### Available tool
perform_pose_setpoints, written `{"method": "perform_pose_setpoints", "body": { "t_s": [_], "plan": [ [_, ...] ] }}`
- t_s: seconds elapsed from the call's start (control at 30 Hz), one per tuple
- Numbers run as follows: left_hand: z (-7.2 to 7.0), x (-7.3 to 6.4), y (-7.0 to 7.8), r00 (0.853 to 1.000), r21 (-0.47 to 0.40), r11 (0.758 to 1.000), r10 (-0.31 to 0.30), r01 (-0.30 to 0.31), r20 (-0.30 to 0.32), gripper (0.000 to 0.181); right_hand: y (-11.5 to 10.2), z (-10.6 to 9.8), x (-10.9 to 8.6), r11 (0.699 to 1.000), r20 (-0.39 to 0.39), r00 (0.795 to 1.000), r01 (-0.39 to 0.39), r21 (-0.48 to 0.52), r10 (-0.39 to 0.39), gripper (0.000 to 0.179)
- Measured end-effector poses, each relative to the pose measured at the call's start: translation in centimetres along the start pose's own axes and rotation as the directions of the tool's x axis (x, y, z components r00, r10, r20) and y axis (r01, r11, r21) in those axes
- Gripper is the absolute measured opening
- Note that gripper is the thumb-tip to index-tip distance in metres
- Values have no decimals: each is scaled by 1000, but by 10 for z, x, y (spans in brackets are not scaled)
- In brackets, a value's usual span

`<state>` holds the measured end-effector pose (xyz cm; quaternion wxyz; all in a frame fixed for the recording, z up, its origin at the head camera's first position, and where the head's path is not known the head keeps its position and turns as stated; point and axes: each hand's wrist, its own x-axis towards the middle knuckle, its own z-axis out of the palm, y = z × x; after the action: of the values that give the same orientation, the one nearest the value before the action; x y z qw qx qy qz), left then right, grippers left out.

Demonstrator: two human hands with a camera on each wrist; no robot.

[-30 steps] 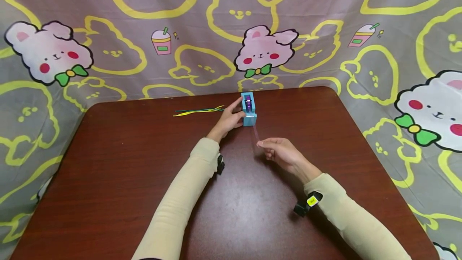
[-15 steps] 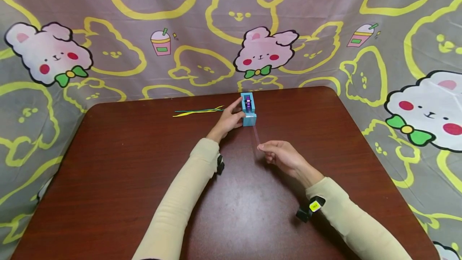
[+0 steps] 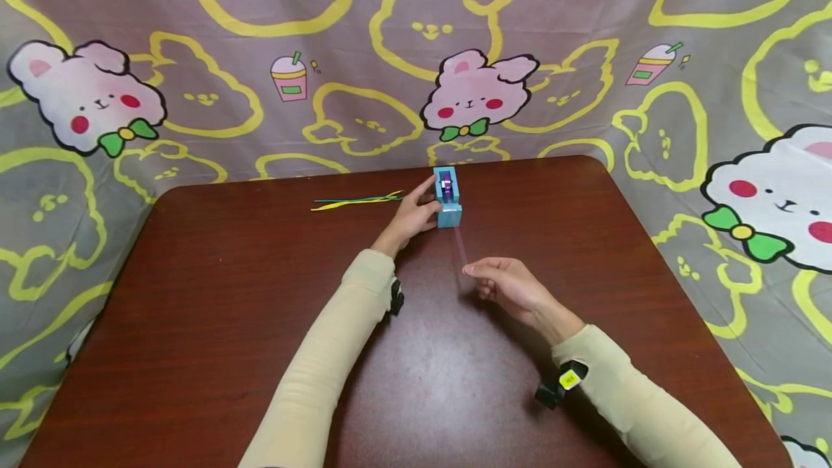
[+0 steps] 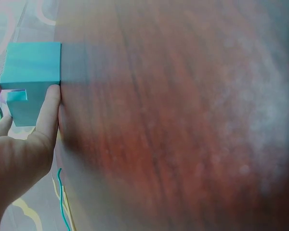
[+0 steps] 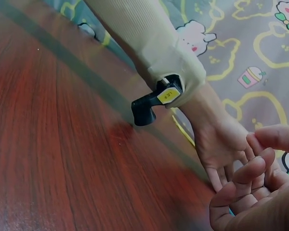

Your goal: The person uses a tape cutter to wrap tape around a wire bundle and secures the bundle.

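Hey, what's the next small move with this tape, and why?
I'd probably dip the right grip to tear the clear strip on the blue dispenser: the strip runs from there to the right grip's pinch, while the left grip holds the dispenser.

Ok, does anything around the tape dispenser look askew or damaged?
Nothing stands out. The left hand grips the blue tape dispenser, its tape strip runs straight to the pinching right hand, and the yellow and teal strands overlap on the table.

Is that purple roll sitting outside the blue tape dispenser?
No, the head view shows the purple roll seated inside the blue tape dispenser.
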<state>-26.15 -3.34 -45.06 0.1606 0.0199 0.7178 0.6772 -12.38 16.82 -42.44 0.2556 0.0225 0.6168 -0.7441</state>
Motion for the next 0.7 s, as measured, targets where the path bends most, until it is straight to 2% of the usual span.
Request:
{"method": "perform_pose_setpoints", "body": {
  "t_s": [0.7],
  "plan": [
    [-1, 2, -2, 1000, -7, 1000, 11, -10, 6, 69, 7, 9, -13, 1000, 15, 1000, 10, 0, -10, 18]
  ]
}}
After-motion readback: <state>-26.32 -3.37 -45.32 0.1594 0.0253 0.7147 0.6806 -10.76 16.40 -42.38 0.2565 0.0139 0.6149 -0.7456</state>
